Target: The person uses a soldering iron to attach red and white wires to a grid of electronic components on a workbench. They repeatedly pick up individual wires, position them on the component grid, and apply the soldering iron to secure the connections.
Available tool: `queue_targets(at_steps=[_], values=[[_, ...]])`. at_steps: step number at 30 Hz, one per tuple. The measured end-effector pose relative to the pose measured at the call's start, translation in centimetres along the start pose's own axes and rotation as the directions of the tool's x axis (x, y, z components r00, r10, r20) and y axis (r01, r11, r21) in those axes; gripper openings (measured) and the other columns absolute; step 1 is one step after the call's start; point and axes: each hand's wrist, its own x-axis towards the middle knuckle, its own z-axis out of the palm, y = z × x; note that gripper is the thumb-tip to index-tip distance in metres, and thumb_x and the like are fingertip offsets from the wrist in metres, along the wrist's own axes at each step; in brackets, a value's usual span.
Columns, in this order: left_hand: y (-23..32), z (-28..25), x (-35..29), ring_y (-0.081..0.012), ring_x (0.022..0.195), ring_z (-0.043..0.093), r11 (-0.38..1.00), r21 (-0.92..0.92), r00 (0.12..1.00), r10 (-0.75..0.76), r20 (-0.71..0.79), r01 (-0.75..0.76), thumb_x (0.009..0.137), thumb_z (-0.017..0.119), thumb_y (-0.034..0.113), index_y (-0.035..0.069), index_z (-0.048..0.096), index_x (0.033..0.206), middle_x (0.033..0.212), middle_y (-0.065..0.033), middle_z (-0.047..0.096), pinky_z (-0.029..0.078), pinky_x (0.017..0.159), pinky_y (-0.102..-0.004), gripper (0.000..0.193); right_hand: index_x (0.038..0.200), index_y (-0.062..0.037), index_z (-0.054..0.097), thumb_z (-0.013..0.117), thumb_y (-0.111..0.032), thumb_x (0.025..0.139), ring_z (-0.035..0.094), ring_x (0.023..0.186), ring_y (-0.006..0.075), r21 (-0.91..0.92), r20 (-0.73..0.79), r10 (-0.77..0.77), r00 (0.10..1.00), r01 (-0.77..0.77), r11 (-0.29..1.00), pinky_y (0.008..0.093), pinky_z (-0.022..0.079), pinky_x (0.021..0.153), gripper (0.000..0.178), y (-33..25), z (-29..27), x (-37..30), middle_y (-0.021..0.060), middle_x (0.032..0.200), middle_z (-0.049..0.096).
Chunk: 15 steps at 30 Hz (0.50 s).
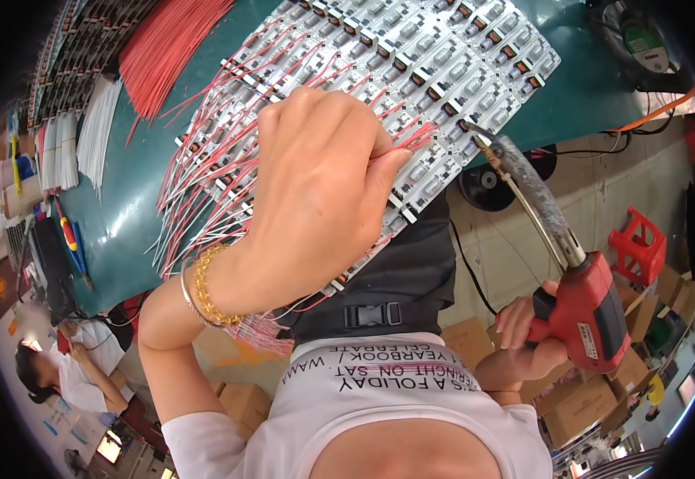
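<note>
A large panel of small white circuit boards [475, 76] lies aslant on the green work surface, with rows of components on it. Red and white wires [196, 191] trail off the panel's left side. Over the panel, my left hand [323, 152] is closed, its thumb and forefinger pinching a bunch of red wires [418, 139] whose ends stick out to the right. My right hand [531, 331] is wrapped round the grip of a red and black soldering gun [591, 315]. The gun's long tip reaches up to the panel's right edge, close to the red wire ends.
Bundles of red wires [164, 52] and white wires [96, 132] lie at the far left, beside stacked boards [84, 48]. A blue tool with a red and yellow handle [70, 235] rests at the left edge. Another person [84, 359] sits at left. A red stool [639, 246] stands right.
</note>
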Motion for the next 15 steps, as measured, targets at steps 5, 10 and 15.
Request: queue_targets(at_steps=[5,10,15], values=[[0.0,0.0,0.1,-0.0235,0.078,0.049,1.0,0.004,1.0,-0.003,-0.001,0.003,0.071,0.067,0.004,0.006,0.054,0.074,0.078,-0.0055,0.055,0.033,0.072,-0.0335,0.014,0.112,0.0073,0.039,0.049,-0.061,0.079,0.039,0.035,0.0096,-0.005,-0.044,0.05,0.998,-0.051,0.999,0.0226,0.036,0.039,0.076,0.3,-0.4,-0.3,-0.0011,0.044,0.042],[0.1,0.0,0.2,-0.0235,0.078,0.049,1.0,0.001,1.0,0.0,-0.003,0.0,0.071,0.067,0.004,0.006,0.054,0.074,0.078,-0.0057,0.055,0.033,0.072,-0.0336,0.014,0.108,0.0049,0.042,0.049,-0.059,0.081,0.039,0.036,0.0099,-0.12,-0.018,0.069,0.997,-0.07,0.99,0.0231,0.037,0.039,0.07,-0.4,0.2,0.1,-0.0012,0.044,0.042],[0.1,0.1,0.2,-0.0241,0.077,0.049,1.0,-0.004,1.0,0.009,-0.012,-0.009,0.071,0.067,0.004,0.005,0.054,0.073,0.077,-0.0057,0.055,0.034,0.072,-0.0337,0.014,0.112,0.0053,0.042,0.049,-0.058,0.082,0.039,0.036,0.0094,-0.144,0.037,0.067,0.997,-0.061,0.988,0.0229,0.037,0.039,0.07,-0.9,0.4,0.5,-0.0016,0.044,0.042]])
